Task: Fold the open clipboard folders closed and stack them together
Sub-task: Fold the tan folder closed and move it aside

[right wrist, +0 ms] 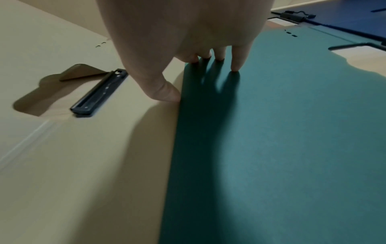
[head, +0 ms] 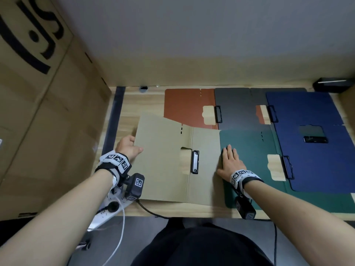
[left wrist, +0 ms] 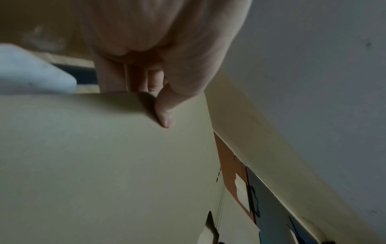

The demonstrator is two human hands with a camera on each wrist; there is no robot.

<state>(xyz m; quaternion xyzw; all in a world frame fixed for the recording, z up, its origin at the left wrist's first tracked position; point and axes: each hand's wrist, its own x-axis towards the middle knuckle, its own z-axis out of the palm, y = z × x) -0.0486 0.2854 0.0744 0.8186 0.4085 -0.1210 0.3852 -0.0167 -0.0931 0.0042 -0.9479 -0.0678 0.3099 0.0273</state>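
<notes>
Two bare hands work the near row of folders. Left hand (head: 128,148) pinches the outer left edge of the open khaki card clipboard folder (head: 163,166): thumb (left wrist: 165,109) on top of the flap, fingers (left wrist: 133,77) curled underneath. That left flap is lifted off the wooden tabletop (head: 138,104) and tilted; the rest of the folder lies flat. Black metal clip (head: 195,162) sits along its centre fold, beside a shaped cut-out in the flap.

Right hand (head: 229,163) lies flat, fingers straight and spread a little, holding nothing. Fingertips (right wrist: 236,66) press on the open dark green card folder (head: 249,150); thumb (right wrist: 165,94) rests on the khaki right panel, just at the seam where green overlaps khaki.

Outward: the green folder's right half is partly covered by an open navy blue folder (head: 307,112), with a wire clip (head: 287,167) at the overlap. Far row, against the wall: open rust-orange folder (head: 182,106), partly under the khaki flap, and a dark grey folder (head: 238,110) overlapping the orange one.

Left of the table stands a large brown cardboard box (head: 38,112). White power strip (head: 107,206) hangs at the near left corner. Small black box (head: 333,84) at the far right corner.
</notes>
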